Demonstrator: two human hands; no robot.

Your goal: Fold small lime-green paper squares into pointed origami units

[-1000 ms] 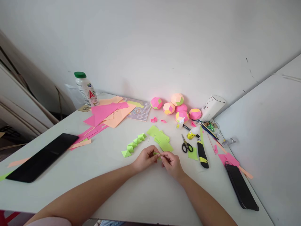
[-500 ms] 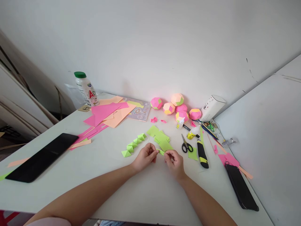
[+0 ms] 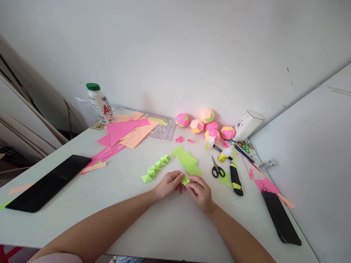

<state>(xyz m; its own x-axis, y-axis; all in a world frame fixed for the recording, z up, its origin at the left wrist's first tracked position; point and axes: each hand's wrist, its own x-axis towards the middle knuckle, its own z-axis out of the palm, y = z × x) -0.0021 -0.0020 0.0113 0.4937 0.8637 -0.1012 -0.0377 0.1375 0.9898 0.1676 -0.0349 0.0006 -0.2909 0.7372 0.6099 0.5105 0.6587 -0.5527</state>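
Presently the small green paper piece (image 3: pixel 185 179) sits between both hands, just short of the flat green squares (image 3: pixel 186 161). Left hand (image 3: pixel 169 184) pinches its left end, right hand (image 3: pixel 201 191) its right; long axis runs hand to hand, both equally near.

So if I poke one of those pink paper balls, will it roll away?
Probably only a bit. The pink paper balls have flat facets, so one would likely wobble and settle. They look hollow folded paper, so likely very light and easy to crush. They sit bunched together by the wall, which may stop them.
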